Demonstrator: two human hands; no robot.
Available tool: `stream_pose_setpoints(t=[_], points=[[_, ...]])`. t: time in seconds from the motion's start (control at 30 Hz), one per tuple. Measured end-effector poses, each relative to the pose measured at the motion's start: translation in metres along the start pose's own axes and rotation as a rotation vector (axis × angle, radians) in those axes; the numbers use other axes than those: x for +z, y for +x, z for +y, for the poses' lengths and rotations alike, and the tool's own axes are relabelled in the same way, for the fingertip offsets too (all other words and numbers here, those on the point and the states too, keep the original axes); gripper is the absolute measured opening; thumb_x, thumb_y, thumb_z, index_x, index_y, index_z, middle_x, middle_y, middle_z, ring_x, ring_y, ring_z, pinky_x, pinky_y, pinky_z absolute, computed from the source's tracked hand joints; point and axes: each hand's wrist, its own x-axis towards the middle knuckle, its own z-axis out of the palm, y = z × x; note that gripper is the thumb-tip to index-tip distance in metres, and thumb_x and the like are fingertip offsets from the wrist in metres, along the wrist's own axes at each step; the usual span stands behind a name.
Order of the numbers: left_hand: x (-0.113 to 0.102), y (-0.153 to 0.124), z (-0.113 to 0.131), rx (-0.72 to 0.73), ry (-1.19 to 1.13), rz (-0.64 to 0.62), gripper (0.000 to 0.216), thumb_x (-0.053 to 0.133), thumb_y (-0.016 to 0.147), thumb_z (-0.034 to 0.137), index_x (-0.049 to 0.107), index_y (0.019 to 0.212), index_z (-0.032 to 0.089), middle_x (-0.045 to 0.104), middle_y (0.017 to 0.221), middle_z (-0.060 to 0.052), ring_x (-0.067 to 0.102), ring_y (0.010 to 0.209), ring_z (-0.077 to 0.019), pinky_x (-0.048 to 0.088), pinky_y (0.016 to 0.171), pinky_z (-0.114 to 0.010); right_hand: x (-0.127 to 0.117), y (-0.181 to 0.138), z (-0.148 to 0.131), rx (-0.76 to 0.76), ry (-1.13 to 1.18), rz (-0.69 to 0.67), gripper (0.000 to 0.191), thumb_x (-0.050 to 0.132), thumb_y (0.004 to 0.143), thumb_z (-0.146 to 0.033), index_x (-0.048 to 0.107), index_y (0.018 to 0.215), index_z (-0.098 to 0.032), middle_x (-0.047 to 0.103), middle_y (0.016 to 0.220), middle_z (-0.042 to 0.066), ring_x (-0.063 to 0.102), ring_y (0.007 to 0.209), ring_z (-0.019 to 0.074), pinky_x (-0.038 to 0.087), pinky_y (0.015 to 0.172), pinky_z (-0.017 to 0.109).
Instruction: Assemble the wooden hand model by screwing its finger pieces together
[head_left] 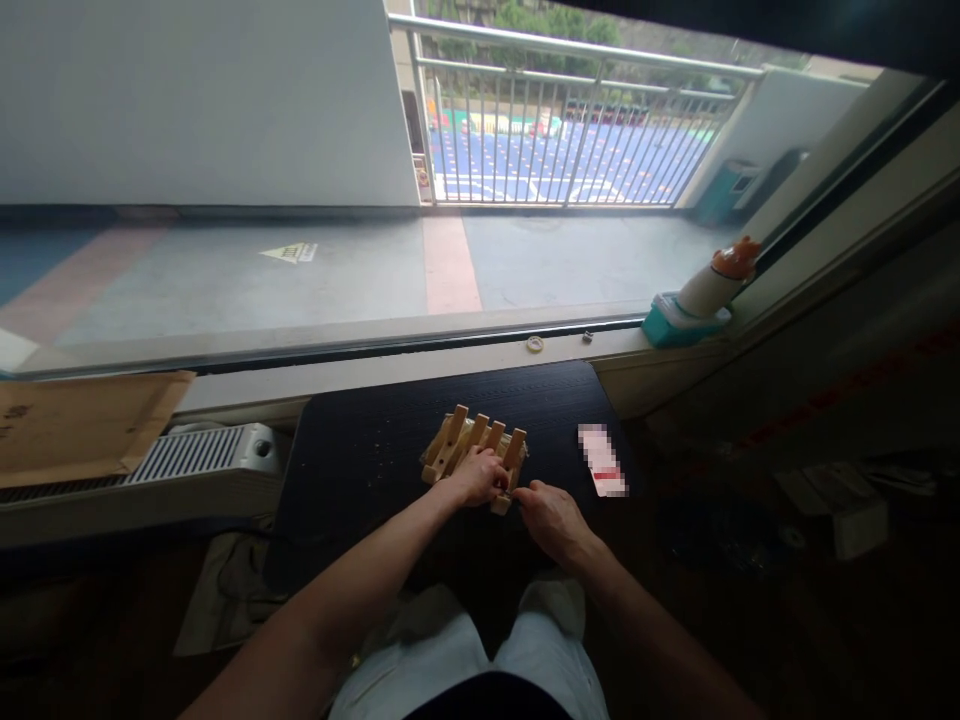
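Left hand (482, 477) first: it lies over the near right part of a wooden slatted frame (454, 440), its fingers clamped down on the wood. The right hand (551, 515) is curled, thumb and forefinger pinched together at the frame's right end, on a small dark piece (513, 493) too tiny to name. The frame sits on the black table (360, 440), right of the tabletop's middle, close in front of the person. Its long axis runs across the table from left to right, slanted so that the right end lies nearer the person; the four slats point away toward the window side, their far ends tipped slightly to the right. In looks it is pale, honey-coloured wood, with flat, square-ended slats set side by side with gaps between them, and dark round dots on the leftmost slat. Crinkled, yellowish clear plastic (427, 455) shows around and between the slats. The left hand hides part of the near rail. A blurred pink-and-white packet (600, 460) lies apart, farther right on the table.
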Motion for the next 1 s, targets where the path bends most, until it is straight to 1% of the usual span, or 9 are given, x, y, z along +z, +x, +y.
stream_pose_setpoints(t=[0.2, 0.33, 0.47, 0.57, 0.63, 0.7, 0.8, 0.87, 1.0], points=[[0.003, -0.003, -0.001, 0.004, -0.026, 0.049, 0.011, 0.062, 0.074, 0.020, 0.073, 0.075, 0.023, 0.069, 0.088, -0.002, 0.053, 0.095, -0.0230, 0.029, 0.090, -0.039, -0.015, 0.011, -0.002, -0.061, -0.006, -0.013, 0.028, 0.039, 0.092, -0.019, 0.063, 0.107, -0.021, 0.068, 0.098, 0.006, 0.063, 0.090, 0.0172, 0.041, 0.073, 0.024], [0.005, -0.002, 0.000, -0.007, -0.052, 0.089, 0.007, 0.064, 0.072, 0.020, 0.072, 0.070, 0.019, 0.067, 0.083, -0.003, 0.053, 0.094, -0.0234, 0.032, 0.089, -0.036, -0.023, 0.021, -0.008, -0.137, -0.060, -0.053, 0.030, 0.038, 0.092, -0.018, 0.060, 0.112, -0.021, 0.069, 0.098, 0.006, 0.065, 0.089, 0.0181, 0.042, 0.073, 0.025], [-0.006, -0.008, -0.001, -0.032, -0.058, 0.116, 0.011, 0.060, 0.074, 0.017, 0.071, 0.071, 0.018, 0.066, 0.084, -0.004, 0.055, 0.090, -0.0208, 0.039, 0.082, -0.030, -0.028, 0.028, -0.012, -0.173, -0.160, -0.095, 0.032, 0.039, 0.089, -0.013, 0.060, 0.112, -0.020, 0.070, 0.099, 0.007, 0.066, 0.090, 0.0191, 0.042, 0.072, 0.026], [-0.016, -0.027, -0.002, -0.116, -0.051, 0.235, 0.020, 0.053, 0.082, 0.023, 0.072, 0.082, 0.021, 0.066, 0.094, -0.004, 0.056, 0.094, -0.0213, 0.040, 0.087, -0.033, -0.033, 0.030, -0.013, -0.178, -0.218, -0.102, 0.030, 0.038, 0.089, -0.012, 0.063, 0.103, -0.019, 0.071, 0.097, 0.007, 0.067, 0.087, 0.0198, 0.042, 0.069, 0.026], [-0.016, -0.045, 0.001, -0.215, -0.049, 0.309, 0.027, 0.047, 0.087, 0.033, 0.071, 0.093, 0.021, 0.064, 0.104, -0.008, 0.054, 0.102, -0.0246, 0.038, 0.094, -0.040, -0.036, 0.031, -0.013, -0.181, -0.238, -0.108, 0.029, 0.038, 0.089, -0.013, 0.064, 0.099, -0.020, 0.072, 0.094, 0.007, 0.067, 0.085, 0.0196, 0.042, 0.067, 0.025], [-0.011, -0.061, 0.005, -0.326, -0.035, 0.351, 0.030, 0.052, 0.084, 0.043, 0.069, 0.096, 0.021, 0.062, 0.109, -0.010, 0.052, 0.109, -0.0272, 0.035, 0.099, -0.045, -0.038, 0.033, -0.012, -0.186, -0.235, -0.115, 0.026, 0.040, 0.089, -0.015, 0.065, 0.097, -0.020, 0.072, 0.092, 0.006, 0.067, 0.087, 0.0193, 0.041, 0.068, 0.025], [0.004, -0.075, 0.011, -0.336, 0.002, 0.310, 0.039, 0.062, 0.076, 0.051, 0.067, 0.100, 0.021, 0.061, 0.113, -0.011, 0.049, 0.116, -0.0295, 0.021, 0.110, -0.052, -0.039, 0.036, -0.009, -0.168, -0.212, -0.109, 0.020, 0.047, 0.087, -0.022, 0.065, 0.096, -0.020, 0.072, 0.094, 0.007, 0.067, 0.090, 0.0200, 0.041, 0.070, 0.025], [0.013, -0.077, 0.012, -0.328, 0.037, 0.297, 0.042, 0.066, 0.072, 0.050, 0.066, 0.102, 0.020, 0.060, 0.115, -0.011, 0.048, 0.117, -0.0298, 0.014, 0.112, -0.054, -0.038, 0.038, -0.009, -0.134, -0.203, -0.099, 0.020, 0.050, 0.086, -0.026, 0.064, 0.098, -0.021, 0.072, 0.094, 0.006, 0.067, 0.090, 0.0209, 0.041, 0.069, 0.026], [0.021, -0.074, 0.009, -0.324, 0.070, 0.287, 0.036, 0.066, 0.073, 0.045, 0.064, 0.102, 0.022, 0.060, 0.116, -0.010, 0.048, 0.117, -0.0287, 0.011, 0.113, -0.053, -0.038, 0.041, -0.018, -0.104, -0.215, -0.112, 0.021, 0.050, 0.085, -0.030, 0.063, 0.101, -0.022, 0.072, 0.092, 0.006, 0.067, 0.088, 0.0217, 0.042, 0.068, 0.027]])
